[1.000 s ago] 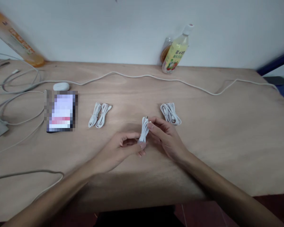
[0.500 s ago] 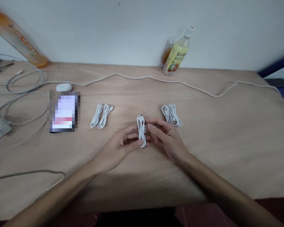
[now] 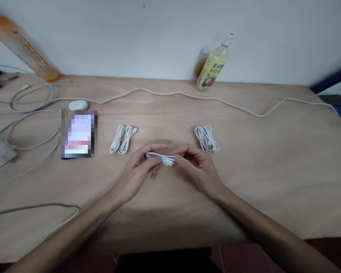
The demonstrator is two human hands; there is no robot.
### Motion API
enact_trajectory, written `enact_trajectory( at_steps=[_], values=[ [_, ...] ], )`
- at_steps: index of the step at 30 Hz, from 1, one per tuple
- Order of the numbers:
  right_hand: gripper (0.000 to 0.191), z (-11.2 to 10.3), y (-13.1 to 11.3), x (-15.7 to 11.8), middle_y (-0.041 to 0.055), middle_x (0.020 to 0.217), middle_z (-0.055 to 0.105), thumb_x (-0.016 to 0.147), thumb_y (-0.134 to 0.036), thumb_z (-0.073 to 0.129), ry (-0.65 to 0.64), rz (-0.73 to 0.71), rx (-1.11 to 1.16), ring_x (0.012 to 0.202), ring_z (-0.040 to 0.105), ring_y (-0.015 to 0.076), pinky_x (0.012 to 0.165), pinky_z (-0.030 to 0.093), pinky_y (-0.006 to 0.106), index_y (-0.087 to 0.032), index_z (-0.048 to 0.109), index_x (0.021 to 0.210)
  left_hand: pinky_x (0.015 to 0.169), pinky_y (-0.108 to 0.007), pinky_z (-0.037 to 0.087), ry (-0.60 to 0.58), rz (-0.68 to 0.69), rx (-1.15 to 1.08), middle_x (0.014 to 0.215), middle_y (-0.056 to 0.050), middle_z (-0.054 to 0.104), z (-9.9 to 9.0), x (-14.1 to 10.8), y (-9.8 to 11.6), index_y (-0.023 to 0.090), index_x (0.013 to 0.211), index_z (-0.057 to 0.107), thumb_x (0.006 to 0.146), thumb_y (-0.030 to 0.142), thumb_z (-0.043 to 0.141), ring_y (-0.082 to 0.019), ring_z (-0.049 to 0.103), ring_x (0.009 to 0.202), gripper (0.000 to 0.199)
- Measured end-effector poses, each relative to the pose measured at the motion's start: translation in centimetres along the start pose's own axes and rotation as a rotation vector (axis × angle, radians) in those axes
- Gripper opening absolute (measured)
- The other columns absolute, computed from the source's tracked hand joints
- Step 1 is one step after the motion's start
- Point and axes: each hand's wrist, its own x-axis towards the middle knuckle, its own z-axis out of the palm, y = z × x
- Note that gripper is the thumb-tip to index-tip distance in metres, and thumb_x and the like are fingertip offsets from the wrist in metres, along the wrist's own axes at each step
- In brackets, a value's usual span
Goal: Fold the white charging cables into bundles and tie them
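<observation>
Right hand [image 3: 202, 167], pinch-tight on cable [image 3: 165, 159]

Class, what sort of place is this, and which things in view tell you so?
Probably an indoor workspace, home or workshop unclear: a wooden tabletop stands against a pale wall, with bundled white cables lying on it.

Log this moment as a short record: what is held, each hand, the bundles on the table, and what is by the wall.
Held: tied white cable bundle, lying sideways between both hands
Left hand: gripping its looped end
Right hand: fingers at the opposite end, near the white plug
Wooden table, left: two coiled white cables, side by side
Table, right: white cable coils, count unclear
By wall: yellow white-capped bottle; tall orange-and-clear bottle
</observation>
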Motion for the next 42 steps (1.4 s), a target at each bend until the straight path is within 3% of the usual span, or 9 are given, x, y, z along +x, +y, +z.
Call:
enact_trajectory(
  at_steps=[5,13,17,20,25,31,34,37,42],
  values=[
    [0.013,0.10,0.13,-0.25,0.0018,0.090,0.076,0.093,-0.036,0.083,0.090,-0.035,-0.080,0.077,0.066,0.0169,0.067,0.052,0.031,-0.025,0.080,0.100,0.078,-0.032,0.058,0.084,0.046,-0.083,0.087,-0.001,0.078,0.24,0.12,0.42,0.019,0.110,0.079,0.092,0.034,0.086,-0.017,0.072,0.080,0.025],
    [0.006,0.01,-0.23,-0.56,0.0027,0.094,0.070,0.094,-0.031,0.082,0.080,-0.217,-0.264,0.071,0.059,0.0150,0.053,0.047,0.027,-0.028,0.081,0.099,0.098,-0.035,0.059,0.136,-0.003,-0.088,0.098,-0.002,0.084,0.04,0.24,0.31,0.019,0.125,0.075,0.092,0.034,0.089,-0.017,0.077,0.088,0.039],
    [0.004,0.04,-0.22,-0.59,0.0030,0.095,0.070,0.096,-0.031,0.080,0.137,-0.169,-0.256,0.077,0.063,0.0167,0.057,0.051,0.028,-0.028,0.079,0.093,0.100,-0.039,0.060,0.097,0.064,0.034,0.112,-0.007,0.086,-0.03,0.19,0.27,0.020,0.134,0.071,0.093,0.040,0.088,-0.020,0.079,0.094,0.048],
    [0.014,0.11,-0.09,-0.57,0.0012,0.094,0.072,0.092,-0.033,0.085,0.114,-0.073,-0.211,0.075,0.064,0.0162,0.060,0.052,0.029,-0.028,0.077,0.102,0.100,-0.039,0.060,0.089,0.113,0.110,0.119,-0.009,0.086,-0.02,0.09,0.40,0.020,0.137,0.068,0.095,0.042,0.085,-0.023,0.079,0.104,0.050],
    [0.019,0.29,0.08,-0.67,0.0031,0.096,0.079,0.091,-0.039,0.086,0.021,0.032,-0.141,0.076,0.066,0.0168,0.063,0.050,0.030,-0.025,0.078,0.102,0.103,-0.037,0.057,0.104,0.189,0.200,0.128,-0.009,0.083,0.08,-0.07,0.62,0.020,0.126,0.072,0.100,0.039,0.080,-0.022,0.074,0.108,0.033],
    [0.026,0.39,0.06,-0.65,0.0022,0.092,0.076,0.090,-0.044,0.089,0.033,0.079,-0.062,0.073,0.063,0.0153,0.056,0.048,0.026,-0.025,0.074,0.098,0.105,-0.038,0.054,0.091,0.208,0.255,0.133,-0.008,0.080,0.01,-0.09,0.67,0.022,0.124,0.078,0.100,0.035,0.077,-0.024,0.071,0.112,0.027],
    [0.029,0.39,0.05,-0.50,0.0010,0.093,0.075,0.088,-0.043,0.091,0.016,0.079,-0.014,0.073,0.063,0.0140,0.055,0.048,0.025,-0.025,0.070,0.097,0.101,-0.038,0.054,0.100,0.201,0.285,0.124,-0.006,0.082,-0.08,-0.14,0.78,0.024,0.126,0.081,0.099,0.034,0.078,-0.024,0.071,0.107,0.028],
    [0.031,0.30,-0.04,-0.34,0.0004,0.091,0.073,0.090,-0.048,0.088,-0.018,0.107,0.042,0.069,0.062,0.0130,0.053,0.048,0.024,-0.025,0.068,0.096,0.101,-0.038,0.056,0.102,0.177,0.274,0.121,-0.006,0.083,-0.11,-0.19,0.88,0.025,0.128,0.082,0.099,0.033,0.079,-0.025,0.073,0.108,0.030],
    [0.034,0.06,-0.08,-0.04,-0.0040,0.076,0.070,0.091,-0.051,0.086,-0.103,0.197,0.161,0.055,0.055,0.0105,0.047,0.044,0.022,-0.024,0.069,0.102,0.112,-0.041,0.056,0.026,0.162,0.124,0.137,-0.007,0.082,-0.03,-0.12,0.74,0.023,0.126,0.081,0.098,0.031,0.081,-0.027,0.076,0.122,0.029]
  ],
)
